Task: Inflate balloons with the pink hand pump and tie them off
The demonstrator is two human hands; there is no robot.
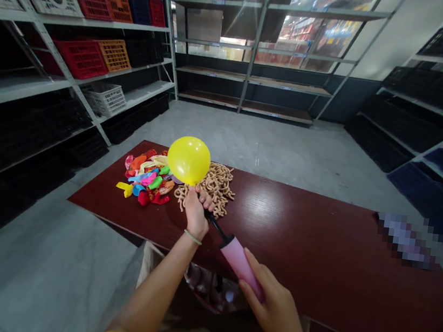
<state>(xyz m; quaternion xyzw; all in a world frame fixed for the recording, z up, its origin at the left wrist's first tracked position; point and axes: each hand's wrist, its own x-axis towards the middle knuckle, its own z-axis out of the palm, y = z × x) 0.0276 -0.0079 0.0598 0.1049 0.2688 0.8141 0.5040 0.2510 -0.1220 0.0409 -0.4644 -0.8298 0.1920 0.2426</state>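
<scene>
A yellow balloon [188, 160], partly inflated and round, stands above the near fingers of my left hand [197, 212]. That hand is closed around the balloon's neck and the black end of a hand balloon pump [241, 266]; its fingers hide the joint between the two. My right hand [270, 295] is wrapped around the pump's pink barrel, with a stretch of black rod showing between the hands. Behind my left hand lies a pile of tan, curled pieces [221, 185]. To the left is a heap of uninflated balloons [150, 178] in many colours.
The dark red table [299, 225] runs off to the right, where a blurred-out object [407, 239] lies near its end. Below the near edge is an open container [151, 260] with shiny contents. Shelves with plastic crates [83, 58] line the left wall.
</scene>
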